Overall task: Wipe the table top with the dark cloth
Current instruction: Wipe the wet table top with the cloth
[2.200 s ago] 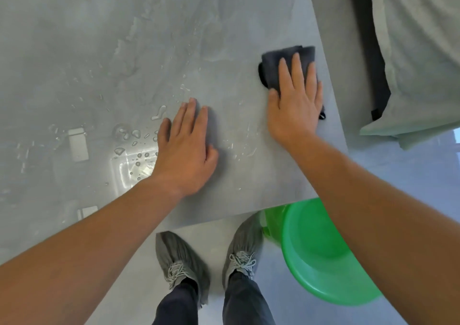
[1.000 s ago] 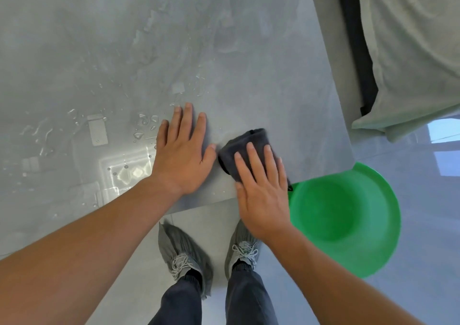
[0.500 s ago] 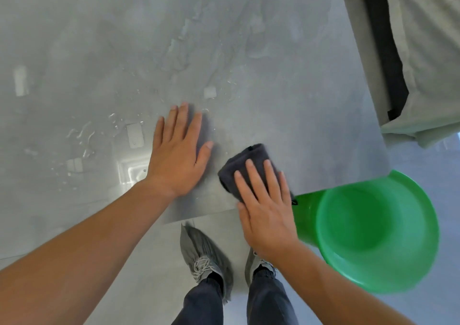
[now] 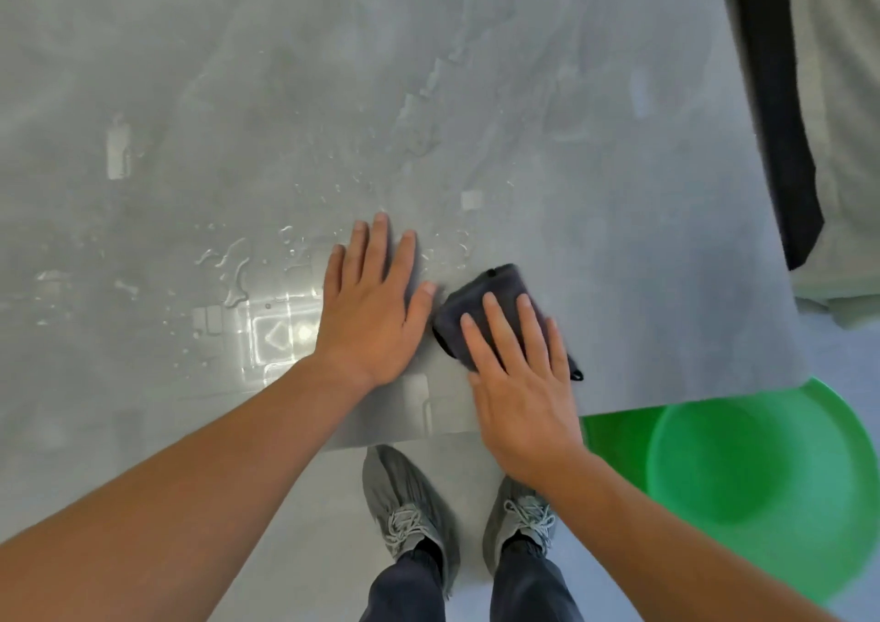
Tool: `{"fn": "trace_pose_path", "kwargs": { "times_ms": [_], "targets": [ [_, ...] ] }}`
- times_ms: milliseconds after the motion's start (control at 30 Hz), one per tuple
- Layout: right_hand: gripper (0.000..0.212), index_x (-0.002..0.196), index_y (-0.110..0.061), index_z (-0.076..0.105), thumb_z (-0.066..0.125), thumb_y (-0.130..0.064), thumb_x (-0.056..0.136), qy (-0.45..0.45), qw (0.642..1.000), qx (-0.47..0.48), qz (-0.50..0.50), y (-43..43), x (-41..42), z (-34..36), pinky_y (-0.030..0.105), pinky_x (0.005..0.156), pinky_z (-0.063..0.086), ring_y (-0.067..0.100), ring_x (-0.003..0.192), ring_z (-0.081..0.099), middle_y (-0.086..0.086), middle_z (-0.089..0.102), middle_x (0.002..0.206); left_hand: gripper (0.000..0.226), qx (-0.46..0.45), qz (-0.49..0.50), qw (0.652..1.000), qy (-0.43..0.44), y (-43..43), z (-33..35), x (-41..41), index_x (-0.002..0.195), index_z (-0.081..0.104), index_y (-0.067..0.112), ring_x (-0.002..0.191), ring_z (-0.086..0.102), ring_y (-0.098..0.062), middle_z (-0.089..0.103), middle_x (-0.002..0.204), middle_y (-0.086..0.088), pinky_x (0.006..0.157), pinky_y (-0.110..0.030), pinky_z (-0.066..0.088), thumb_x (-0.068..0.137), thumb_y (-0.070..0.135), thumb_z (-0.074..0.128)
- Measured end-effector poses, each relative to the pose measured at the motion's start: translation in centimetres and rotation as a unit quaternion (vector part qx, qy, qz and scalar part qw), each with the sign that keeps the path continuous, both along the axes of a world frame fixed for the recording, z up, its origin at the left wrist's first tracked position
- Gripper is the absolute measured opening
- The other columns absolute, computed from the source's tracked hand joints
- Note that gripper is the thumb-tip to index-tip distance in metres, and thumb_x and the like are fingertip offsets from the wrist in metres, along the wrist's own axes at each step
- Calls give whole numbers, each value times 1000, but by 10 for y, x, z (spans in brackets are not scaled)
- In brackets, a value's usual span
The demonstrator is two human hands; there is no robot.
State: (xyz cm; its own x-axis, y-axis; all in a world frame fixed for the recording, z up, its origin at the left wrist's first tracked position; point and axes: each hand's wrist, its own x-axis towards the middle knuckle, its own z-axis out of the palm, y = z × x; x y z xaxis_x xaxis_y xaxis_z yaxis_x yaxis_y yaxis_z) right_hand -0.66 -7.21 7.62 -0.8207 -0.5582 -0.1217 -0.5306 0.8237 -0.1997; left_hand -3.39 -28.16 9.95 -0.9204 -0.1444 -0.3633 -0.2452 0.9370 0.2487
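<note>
The grey table top (image 4: pixel 595 145) fills most of the view, with water drops (image 4: pixel 233 264) left of centre. A folded dark cloth (image 4: pixel 481 304) lies near the table's front edge. My right hand (image 4: pixel 519 378) presses flat on the cloth, fingers spread over it, hiding its near part. My left hand (image 4: pixel 371 307) lies flat on the table just left of the cloth, palm down, fingers apart, its thumb almost touching the cloth.
A green plastic basin (image 4: pixel 762 478) stands on the floor under the table's front right corner. A pale fabric-covered piece with a dark strip (image 4: pixel 781 112) is beyond the right edge. My feet in grey shoes (image 4: pixel 409 512) stand at the table's front edge.
My right hand slid the cloth from the far right of the table toward me and leftward, beside my left hand. In the last half second both hands barely moved; the view shifted.
</note>
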Motion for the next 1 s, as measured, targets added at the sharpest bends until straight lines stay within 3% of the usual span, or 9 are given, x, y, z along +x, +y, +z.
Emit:
{"fn": "trace_pose_path", "kwargs": {
  "times_ms": [100, 200, 300, 367, 500, 567, 733, 800, 1000],
  "targets": [
    [57, 157, -26, 27, 37, -35, 101, -10, 1000, -6, 25, 8, -30, 1, 57, 122, 14, 35, 154, 9, 3, 18, 167, 71, 22, 6, 1000, 4, -2, 0, -1, 158, -3, 28, 150, -24, -19, -19, 166, -4, 121, -41, -13, 95, 61, -1],
    [58, 157, -26, 28, 36, -36, 100, -12, 995, -24, -100, -6, -101, 2, 54, 122, 12, 35, 153, 13, 4, 19, 167, 70, 20, -6, 1000, 12, -6, -2, 1, 158, -2, 29, 150, -23, -19, -19, 166, -3, 121, -40, -14, 96, 61, 0],
    [57, 159, -29, 16, 28, -38, 104, -19, 976, -28, -213, -31, -145, 1, 49, 124, 1, 30, 155, -1, -1, 6, 169, 68, 24, -11, 999, 18, -9, -4, 2, 158, -2, 29, 150, -24, -19, -18, 166, -2, 119, -39, -16, 97, 60, 0],
    [57, 160, -28, 14, 26, -37, 104, -10, 983, -17, -183, -40, -127, 3, 48, 125, 0, 30, 155, -2, 0, 5, 169, 69, 31, -7, 999, 14, -9, -2, 1, 158, -2, 29, 150, -23, -19, -17, 166, -2, 119, -39, -15, 96, 59, 0],
    [55, 159, -26, 20, 27, -39, 105, -20, 1000, 13, -16, -24, -61, 11, 48, 124, 4, 31, 155, 5, 2, 15, 168, 70, 45, -4, 999, 1, -9, 7, -2, 158, 0, 29, 151, -21, -20, -17, 166, -3, 119, -40, -14, 95, 59, -2],
    [55, 157, -27, 26, 28, -40, 104, -27, 999, 18, 21, -15, -75, 12, 46, 124, 4, 32, 154, 10, 2, 21, 166, 70, 43, -1, 999, 1, -11, 9, -4, 158, 4, 30, 152, -16, -21, -13, 167, -3, 120, -41, -9, 95, 59, -2],
    [57, 159, -32, 14, 28, -38, 104, -34, 984, -3, -177, -50, -165, 6, 44, 125, -3, 26, 155, -3, -4, 4, 169, 66, 40, -21, 999, 12, -23, 12, -4, 158, 13, 33, 152, -5, -20, -2, 168, 0, 118, -38, -1, 97, 56, 2],
    [58, 160, -31, 12, 28, -38, 104, -28, 979, 1, -200, -69, -166, 5, 47, 124, -1, 28, 155, -4, -3, 2, 169, 66, 52, -14, 998, 18, -26, 16, -8, 155, 24, 30, 151, 3, -21, 7, 167, 0, 116, -38, 4, 96, 55, 5],
    [54, 158, -29, 21, 25, -43, 106, -30, 996, 25, 84, -34, -90, 9, 52, 123, 9, 30, 155, 4, 0, 14, 168, 49, 46, -8, 999, 27, -27, 27, -18, 138, 43, 23, 140, 24, -24, 29, 156, -2, 113, -42, 23, 98, 46, 26]
  ]
}}
